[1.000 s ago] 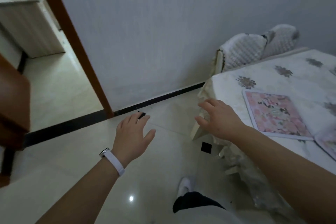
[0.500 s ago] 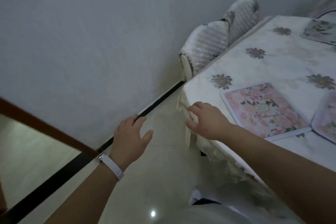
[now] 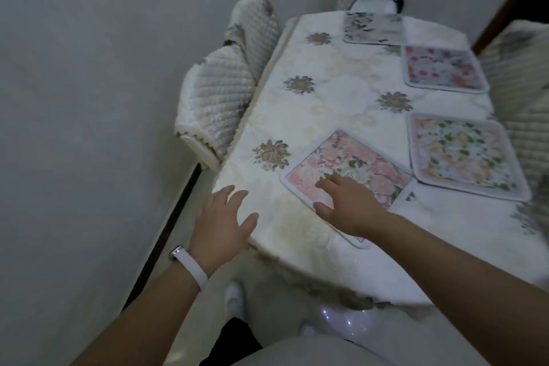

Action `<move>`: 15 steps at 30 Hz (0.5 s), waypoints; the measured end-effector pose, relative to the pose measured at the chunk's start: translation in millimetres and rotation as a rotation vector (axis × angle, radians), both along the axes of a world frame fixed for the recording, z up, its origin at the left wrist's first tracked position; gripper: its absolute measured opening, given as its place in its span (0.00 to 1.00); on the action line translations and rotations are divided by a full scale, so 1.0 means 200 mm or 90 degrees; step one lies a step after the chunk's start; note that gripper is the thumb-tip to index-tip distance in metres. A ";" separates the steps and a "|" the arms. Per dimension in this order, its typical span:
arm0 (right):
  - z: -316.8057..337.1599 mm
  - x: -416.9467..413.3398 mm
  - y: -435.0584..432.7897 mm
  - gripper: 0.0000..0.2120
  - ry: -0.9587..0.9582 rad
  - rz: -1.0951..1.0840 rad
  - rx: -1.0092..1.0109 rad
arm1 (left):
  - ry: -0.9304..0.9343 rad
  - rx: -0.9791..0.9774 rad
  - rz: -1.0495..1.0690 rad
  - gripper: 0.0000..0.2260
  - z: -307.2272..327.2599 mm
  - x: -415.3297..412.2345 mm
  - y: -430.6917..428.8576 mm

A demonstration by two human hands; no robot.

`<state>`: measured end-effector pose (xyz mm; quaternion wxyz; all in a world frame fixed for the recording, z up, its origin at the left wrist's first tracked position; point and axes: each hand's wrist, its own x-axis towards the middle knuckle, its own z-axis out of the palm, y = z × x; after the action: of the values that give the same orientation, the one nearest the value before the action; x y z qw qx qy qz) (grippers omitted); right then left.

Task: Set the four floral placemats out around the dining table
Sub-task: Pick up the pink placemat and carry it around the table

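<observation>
Here the right hand (image 3: pixel 350 202) covers the pink placemat's (image 3: pixel 371 169) blurred label.

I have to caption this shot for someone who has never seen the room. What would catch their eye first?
Four floral placemats on the pale tablecloth: a pink placemat nearest, a cream one at its right, a red-pink one beyond and a greyish one at the far end. The right hand lies spread on the pink mat, while the left hand, white band at the wrist, is open at the table's near corner.
</observation>
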<state>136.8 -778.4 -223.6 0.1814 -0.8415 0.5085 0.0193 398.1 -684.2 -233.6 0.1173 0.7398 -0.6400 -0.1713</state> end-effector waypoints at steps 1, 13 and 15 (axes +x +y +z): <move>0.00 -0.01 -0.02 0.27 0.011 -0.031 0.000 | 0.011 -0.001 -0.033 0.32 -0.02 0.02 -0.08; 0.00 0.12 0.03 0.25 0.061 -0.354 0.000 | 0.115 0.014 -0.372 0.26 -0.13 0.21 -0.78; 0.01 0.08 0.08 0.25 0.074 -0.413 0.020 | 0.145 0.040 -0.417 0.23 -0.15 0.18 -0.84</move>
<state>152.7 -763.1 -222.1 0.1617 -0.6301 0.7593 0.0164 433.7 -852.8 -264.1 0.1039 0.4746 -0.8207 -0.3008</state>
